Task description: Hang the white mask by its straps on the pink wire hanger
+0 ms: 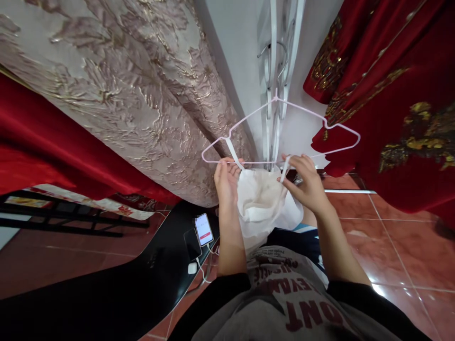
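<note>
A pale pink clothes hanger (302,108) hangs by its metal hook from a white metal rack. One strap of a white strappy garment (261,189) is looped over the hanger's left notch, and the cloth drops below the bottom bar in front of me. My left hand (227,179) is closed at the left part of that bar, beside the looped strap; its fingers are partly behind the bar. In my right hand (306,182) the other strap is pinched between thumb and fingers, just below the right part of the bar. This second strap is off the hanger's right notch.
A pinkish brocade gown (142,85) hangs on the left, with red cloth (53,142) beyond it. Red gold-trimmed garments (398,113) hang on the right. Two phones, one a lit phone (204,229), lie with a cable on a black seat (149,279). The floor is red tile (408,241).
</note>
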Demonstrator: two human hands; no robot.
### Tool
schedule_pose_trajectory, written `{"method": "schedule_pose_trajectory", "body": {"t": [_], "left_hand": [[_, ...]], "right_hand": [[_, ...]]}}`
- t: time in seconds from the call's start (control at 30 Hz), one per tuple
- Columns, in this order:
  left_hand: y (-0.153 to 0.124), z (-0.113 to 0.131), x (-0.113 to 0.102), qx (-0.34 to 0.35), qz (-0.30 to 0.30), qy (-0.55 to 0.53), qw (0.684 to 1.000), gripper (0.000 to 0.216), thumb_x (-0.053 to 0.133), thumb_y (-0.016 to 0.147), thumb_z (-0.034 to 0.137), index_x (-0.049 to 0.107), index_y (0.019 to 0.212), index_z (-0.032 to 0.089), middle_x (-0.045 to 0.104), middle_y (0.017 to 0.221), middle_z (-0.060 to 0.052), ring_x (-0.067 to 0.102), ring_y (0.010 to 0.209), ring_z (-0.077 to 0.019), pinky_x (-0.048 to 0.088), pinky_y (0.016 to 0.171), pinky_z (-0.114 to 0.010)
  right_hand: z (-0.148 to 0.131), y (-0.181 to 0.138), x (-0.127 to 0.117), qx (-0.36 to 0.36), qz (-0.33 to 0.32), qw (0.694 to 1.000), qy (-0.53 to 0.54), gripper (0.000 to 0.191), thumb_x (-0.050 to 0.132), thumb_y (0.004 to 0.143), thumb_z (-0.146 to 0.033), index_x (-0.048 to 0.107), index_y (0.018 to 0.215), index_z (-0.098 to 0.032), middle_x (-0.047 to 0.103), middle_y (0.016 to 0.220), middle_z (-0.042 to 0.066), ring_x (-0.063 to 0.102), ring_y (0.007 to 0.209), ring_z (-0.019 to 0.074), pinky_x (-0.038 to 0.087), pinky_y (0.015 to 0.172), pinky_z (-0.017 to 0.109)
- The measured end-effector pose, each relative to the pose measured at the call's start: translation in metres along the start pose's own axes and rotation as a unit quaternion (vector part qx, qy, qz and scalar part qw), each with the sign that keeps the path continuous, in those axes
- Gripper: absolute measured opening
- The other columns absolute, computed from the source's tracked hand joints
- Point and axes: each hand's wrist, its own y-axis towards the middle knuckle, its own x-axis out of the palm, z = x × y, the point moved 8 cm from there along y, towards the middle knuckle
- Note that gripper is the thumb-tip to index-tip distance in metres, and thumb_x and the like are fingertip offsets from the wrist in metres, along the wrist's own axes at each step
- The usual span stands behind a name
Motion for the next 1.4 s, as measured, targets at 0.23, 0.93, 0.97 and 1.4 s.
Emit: {"method": "schedule_pose_trajectory", "body": {"t": [0.23,0.93,0.97,1.4], "left_hand": [[0.000,0.015,-0.001,0.051,0.015,0.035,0.998,0.045,0.085,0.085,0.061,0.064,0.082,0.020,0.078,0.075,-0.005,0.074,0.070,-0.0163,0.058,0.077,-0.027],[-0.007,0.008,0.002,0.055,0.009,0.063,0.996,0.037,0.074,0.096,0.057,0.063,0.089,0.022,0.078,0.082,-0.005,0.067,0.068,-0.0143,0.055,0.077,-0.028],[-0.009,0.006,0.001,0.053,0.011,0.071,0.996,0.036,0.075,0.095,0.057,0.065,0.092,0.022,0.079,0.085,-0.005,0.069,0.071,-0.0152,0.056,0.079,-0.029],[-0.006,0.104,0.029,0.071,-0.122,0.105,0.984,0.047,0.074,0.092,0.063,0.079,0.119,0.025,0.078,0.126,-0.012,0.074,0.114,-0.0284,0.046,0.055,-0.030]], "right_hand": [[0.077,-0.031,-0.105,0.030,0.315,0.948,-0.036,0.073,0.086,0.086,-0.048,0.060,0.151,-0.029,0.065,0.138,0.013,0.068,0.130,0.0339,0.054,0.113,0.059],[-0.017,0.019,0.010,-0.024,-0.085,0.996,-0.019,0.032,0.069,0.098,-0.031,0.069,0.129,-0.024,0.078,0.119,0.010,0.071,0.115,0.0337,0.053,0.104,0.059],[-0.012,0.015,0.018,-0.017,-0.086,0.995,-0.042,0.035,0.069,0.098,-0.034,0.069,0.131,-0.023,0.078,0.120,0.011,0.069,0.117,0.0345,0.049,0.109,0.061],[0.007,0.010,0.031,0.029,-0.035,0.999,-0.018,0.028,0.065,0.100,-0.036,0.071,0.127,-0.033,0.076,0.111,0.004,0.066,0.108,0.0288,0.033,0.124,0.064]]}}
